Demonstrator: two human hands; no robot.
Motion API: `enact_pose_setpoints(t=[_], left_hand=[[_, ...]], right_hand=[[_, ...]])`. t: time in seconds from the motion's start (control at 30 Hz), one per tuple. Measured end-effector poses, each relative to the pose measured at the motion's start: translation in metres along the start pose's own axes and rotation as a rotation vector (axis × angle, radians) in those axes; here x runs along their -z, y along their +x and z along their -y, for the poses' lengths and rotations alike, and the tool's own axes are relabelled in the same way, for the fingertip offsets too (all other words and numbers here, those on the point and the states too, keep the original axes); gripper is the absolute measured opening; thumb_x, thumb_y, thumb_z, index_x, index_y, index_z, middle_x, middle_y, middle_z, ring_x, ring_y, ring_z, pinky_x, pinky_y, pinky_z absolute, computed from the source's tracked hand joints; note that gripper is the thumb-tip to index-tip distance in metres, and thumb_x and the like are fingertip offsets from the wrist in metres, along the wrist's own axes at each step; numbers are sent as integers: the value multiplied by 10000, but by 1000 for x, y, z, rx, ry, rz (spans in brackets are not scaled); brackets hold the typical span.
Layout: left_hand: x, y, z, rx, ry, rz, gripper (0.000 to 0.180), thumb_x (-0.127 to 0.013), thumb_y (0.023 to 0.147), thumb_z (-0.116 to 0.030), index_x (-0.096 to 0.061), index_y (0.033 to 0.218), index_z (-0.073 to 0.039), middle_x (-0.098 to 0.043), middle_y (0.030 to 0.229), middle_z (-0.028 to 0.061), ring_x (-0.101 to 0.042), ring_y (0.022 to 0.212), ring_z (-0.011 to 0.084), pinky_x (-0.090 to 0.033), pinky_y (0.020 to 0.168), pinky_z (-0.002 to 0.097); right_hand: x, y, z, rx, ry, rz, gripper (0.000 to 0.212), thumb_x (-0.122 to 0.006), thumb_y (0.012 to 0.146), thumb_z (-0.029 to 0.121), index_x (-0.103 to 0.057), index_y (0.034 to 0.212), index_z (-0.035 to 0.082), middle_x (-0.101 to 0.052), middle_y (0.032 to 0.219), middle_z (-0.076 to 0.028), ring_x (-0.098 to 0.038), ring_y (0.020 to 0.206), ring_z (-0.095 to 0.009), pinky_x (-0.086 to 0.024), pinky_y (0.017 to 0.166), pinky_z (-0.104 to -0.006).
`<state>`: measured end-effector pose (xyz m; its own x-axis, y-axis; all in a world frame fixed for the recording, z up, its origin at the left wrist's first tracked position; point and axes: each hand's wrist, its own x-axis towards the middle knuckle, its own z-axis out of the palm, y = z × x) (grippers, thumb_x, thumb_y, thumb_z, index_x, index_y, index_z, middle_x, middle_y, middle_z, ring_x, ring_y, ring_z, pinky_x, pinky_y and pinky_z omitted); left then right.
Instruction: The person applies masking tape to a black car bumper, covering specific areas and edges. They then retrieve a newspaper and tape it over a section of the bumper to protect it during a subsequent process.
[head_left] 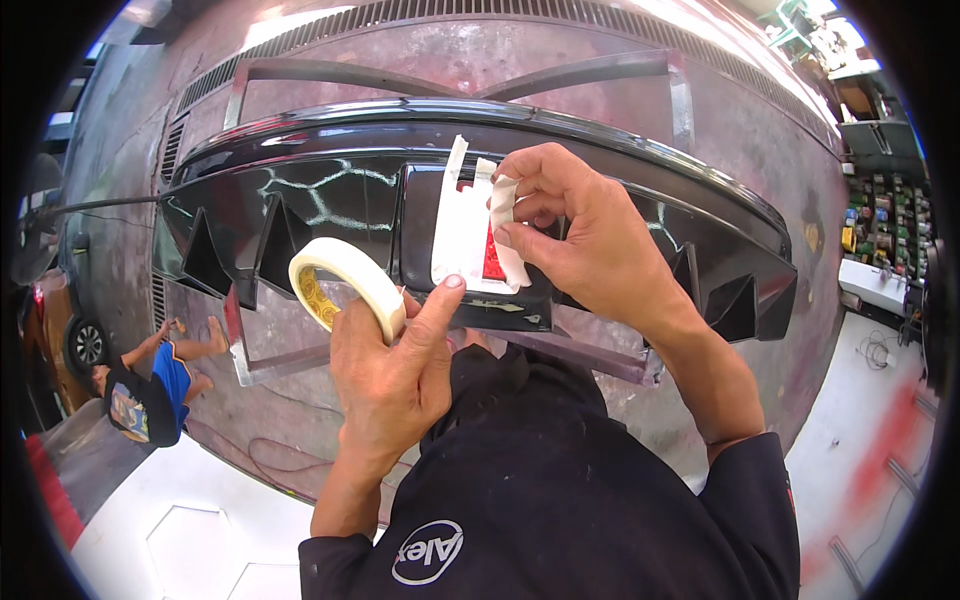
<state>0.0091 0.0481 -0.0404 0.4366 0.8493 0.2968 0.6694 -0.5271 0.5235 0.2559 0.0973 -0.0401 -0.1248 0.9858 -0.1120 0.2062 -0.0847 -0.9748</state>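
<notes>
the black bumper (335, 215), a long glossy part with pointed fins, lies across in front of the person, with a metal frame (682, 95) showing beyond its far edge and along its near one. at the bumper's middle sits a red lens (493, 262), partly covered by cream masking tape (460, 225). the right hand (605, 240), over the bumper just right of its middle, pinches a crinkled tape strip (503, 205) between thumb and fingers, beside the red lens. the left hand (385, 370), at the bumper's near edge and left of its middle, grips a tape roll (368, 278), most of its fingers hidden; its thumb stretches out to the near end of the taped patch, though whether it presses there i cannot tell. well left of the bumper, a co-worker (150, 395) in a dark shirt and blue shorts is near a wheel (88, 342). beyond the bumper's far edge runs a floor grate (450, 10).
</notes>
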Motion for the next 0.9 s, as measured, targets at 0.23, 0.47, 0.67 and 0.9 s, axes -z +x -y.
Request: enact_pose_setpoints(t=[0.23, 0.47, 0.67, 0.9], left_hand=[[-13, 5, 3, -36, 6, 15, 563, -801, 801, -38, -785, 1346, -179, -581, 1002, 108, -537, 880, 283, -376, 766, 414], [-15, 13, -2, -33, 31, 83, 552, -773, 763, -18, -792, 1298, -152, -586, 1059, 133, -532, 951, 295, -357, 800, 410], [-18, 18, 3, -74, 49, 93, 557, -757, 756, -8, -782, 1295, -146, -585, 1087, 133, -542, 968, 307, -369, 817, 432], [-15, 26, -4, -81, 92, 153, 530, -734, 759, 17, -798, 1257, -153, -594, 1106, 135, -540, 986, 313, -378, 830, 434]], right_hand=[[-9, -4, -7, -33, 103, -199, 418, -793, 943, -45, -590, 1303, 18, -750, 1083, -80, -743, 948, -110, -593, 816, -270], [-9, -8, 3, -129, 71, -192, 413, -785, 943, -39, -595, 1306, 14, -726, 1094, -82, -753, 915, -116, -576, 778, -261], [-6, -5, 3, -147, 37, -130, 437, -774, 946, -31, -590, 1342, -1, -669, 1122, -97, -769, 918, -121, -563, 712, -257], [-4, -3, 0, -104, -19, -108, 433, -757, 938, -32, -585, 1335, -16, -691, 1108, -161, -789, 926, -203, -596, 726, -307]])
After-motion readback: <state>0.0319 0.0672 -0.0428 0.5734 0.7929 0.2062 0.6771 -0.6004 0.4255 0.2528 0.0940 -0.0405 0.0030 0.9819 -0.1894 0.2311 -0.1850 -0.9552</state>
